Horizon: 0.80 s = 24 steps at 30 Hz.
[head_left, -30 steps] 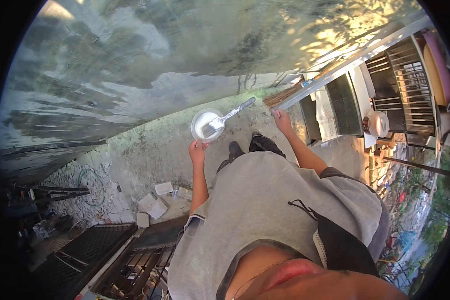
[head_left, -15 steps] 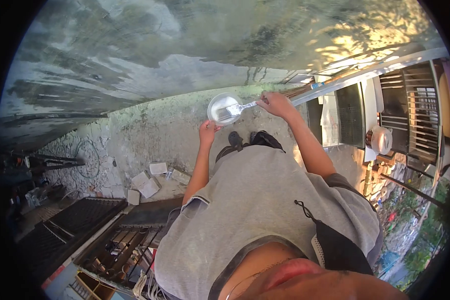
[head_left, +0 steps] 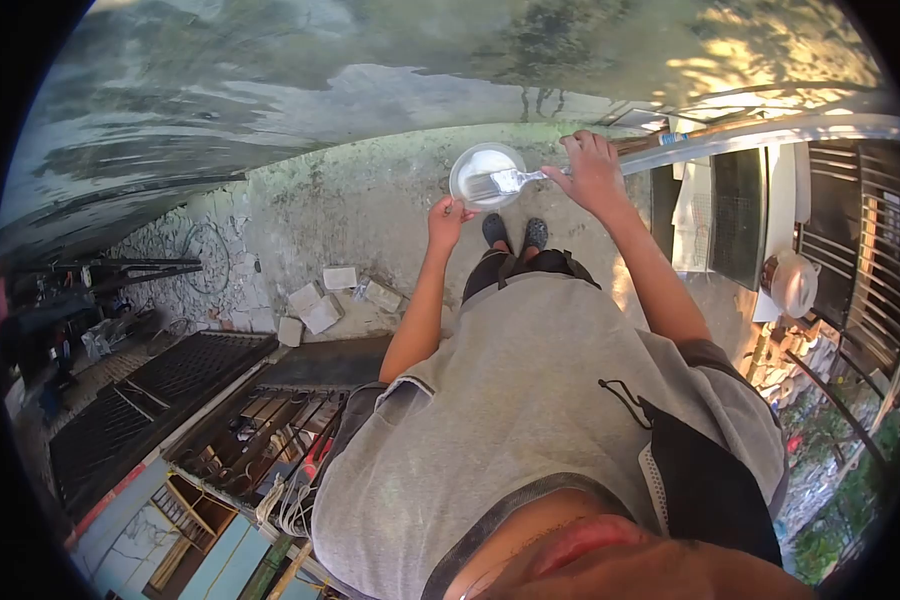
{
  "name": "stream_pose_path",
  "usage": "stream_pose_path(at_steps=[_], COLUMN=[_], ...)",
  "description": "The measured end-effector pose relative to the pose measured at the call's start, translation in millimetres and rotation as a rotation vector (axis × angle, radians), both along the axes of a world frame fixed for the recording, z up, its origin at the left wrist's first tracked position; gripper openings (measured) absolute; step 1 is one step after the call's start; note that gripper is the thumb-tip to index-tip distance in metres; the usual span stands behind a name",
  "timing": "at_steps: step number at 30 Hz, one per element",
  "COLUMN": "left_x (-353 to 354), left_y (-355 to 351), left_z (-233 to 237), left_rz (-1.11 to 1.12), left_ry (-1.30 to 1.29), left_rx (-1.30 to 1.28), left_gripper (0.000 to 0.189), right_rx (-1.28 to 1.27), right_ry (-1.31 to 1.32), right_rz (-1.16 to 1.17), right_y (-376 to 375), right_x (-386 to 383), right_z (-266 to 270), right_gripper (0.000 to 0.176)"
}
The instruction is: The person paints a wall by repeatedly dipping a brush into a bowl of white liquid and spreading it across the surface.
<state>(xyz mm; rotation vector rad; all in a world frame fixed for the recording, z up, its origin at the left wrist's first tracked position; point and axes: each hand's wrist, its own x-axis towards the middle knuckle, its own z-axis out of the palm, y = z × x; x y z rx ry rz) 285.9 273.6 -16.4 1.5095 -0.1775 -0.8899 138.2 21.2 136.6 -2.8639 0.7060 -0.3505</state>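
At the far left we see a dark metal grate lying flat, and just past it a few pale blocks scattered on the concrete ground at the foot of a stained wall. Moving right, our left hand reaches out from the grey shirt, its fingers pressed together on the near rim of a round bowl, which it holds in the air above the ground. The bowl is white inside with what looks like paint, and it hangs just beyond our dark shoes. A flat brush lies across the bowl's right side, its bristles resting inside the bowl and its pale handle pointing right. Our right hand is closed in a fist around that handle, knuckles up, just beside the bowl. Right of this hand a long metal rail runs off toward the right edge, touching or passing just behind the fingers; we cannot tell which. Further right, below the rail, a white pot sits near some barred metal frames.
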Motion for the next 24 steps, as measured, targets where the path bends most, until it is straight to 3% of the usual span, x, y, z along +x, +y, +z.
stream_pose_path(at_steps=[3,5,9,11,17,24], left_x=[-10.9,-18.3,-30.3,-37.7,-55.6,-55.2], left_y=[-0.9,-3.6,-7.6,-10.3,-35.1,-55.3], left_z=[-7.0,-12.5,-18.5,-22.1,-1.8,-0.3], left_rz=[0.000,-0.045,-0.079,-0.099,-0.090,-0.114], left_ry=[0.004,0.016,0.045,0.053,0.044,0.029], left_rx=[0.004,0.006,0.034,0.017,0.065,0.077], left_gripper=[0.019,0.019,0.019,0.019,0.022,0.021], right_rx=[0.041,0.524,0.471,0.492,0.586,0.539], right_ry=[0.188,0.577,0.619,0.677,0.370,0.419], right_rz=[0.042,0.108,0.141,0.286,0.121,0.011], right_y=[-19.4,-31.2,-35.3,-37.2,-23.5,-11.5], right_x=[-11.2,-18.6,-49.8,-66.9,-111.7,-112.8], right_z=[-33.8,-47.9,-42.0,-62.0,-49.8,-1.5], right_gripper=[0.059,0.069,0.065,0.056,0.035,0.033])
